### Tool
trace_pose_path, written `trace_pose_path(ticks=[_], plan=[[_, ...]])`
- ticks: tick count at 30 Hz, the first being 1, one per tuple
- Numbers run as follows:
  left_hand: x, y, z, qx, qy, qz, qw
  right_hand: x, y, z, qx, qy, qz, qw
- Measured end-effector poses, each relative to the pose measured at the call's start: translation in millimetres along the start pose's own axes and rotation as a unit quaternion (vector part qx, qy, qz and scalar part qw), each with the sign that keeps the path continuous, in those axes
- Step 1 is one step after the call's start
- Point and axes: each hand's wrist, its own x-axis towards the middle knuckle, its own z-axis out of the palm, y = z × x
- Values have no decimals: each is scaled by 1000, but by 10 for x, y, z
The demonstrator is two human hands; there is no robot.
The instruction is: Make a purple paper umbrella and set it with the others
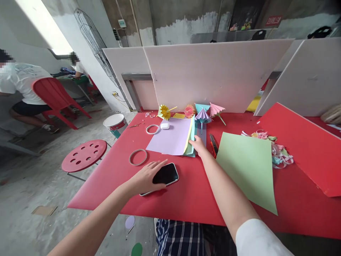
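My left hand (pixel 146 177) spans a smartphone (pixel 167 174) lying on the red table, fingers along its far edge and thumb along its near edge. Its screen is dark, and the hand covers its left part. At the right edge of a stack of coloured paper (pixel 172 137), my right hand (pixel 198 145) has its fingers closed on the sheets. Purple paper is on top, with yellow and blue-green edges showing beneath. A white earbud case (pixel 164 126) rests on the stack. Two tape rolls, one pale (pixel 152 129) and one brownish (pixel 138 157), lie to the left.
Small paper umbrellas (pixel 203 116) and a yellow paper flower (pixel 164 112) stand behind the stack. To the right are a red-handled cutter (pixel 213 145), a green sheet (pixel 246 167), paper strips (pixel 281 154) and a red board (pixel 303 145). A stool (pixel 84 155) and bucket (pixel 115 122) stand left.
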Motion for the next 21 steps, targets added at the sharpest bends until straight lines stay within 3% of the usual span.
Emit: trace_pose_path(ticks=[4,9,14,21], plan=[[631,147,-7,29,76,-45,996,22,-97,-11,-42,-7,-5,999],[1226,142,157,37,95,-77,992,48,-237,-11,-124,-28,-34,991],[1298,15,211,12,116,-105,988,2,-425,9,-210,-33,-61,975],[1254,-79,107,-39,153,-146,977,-105,-824,36,-264,-7,-103,959]])
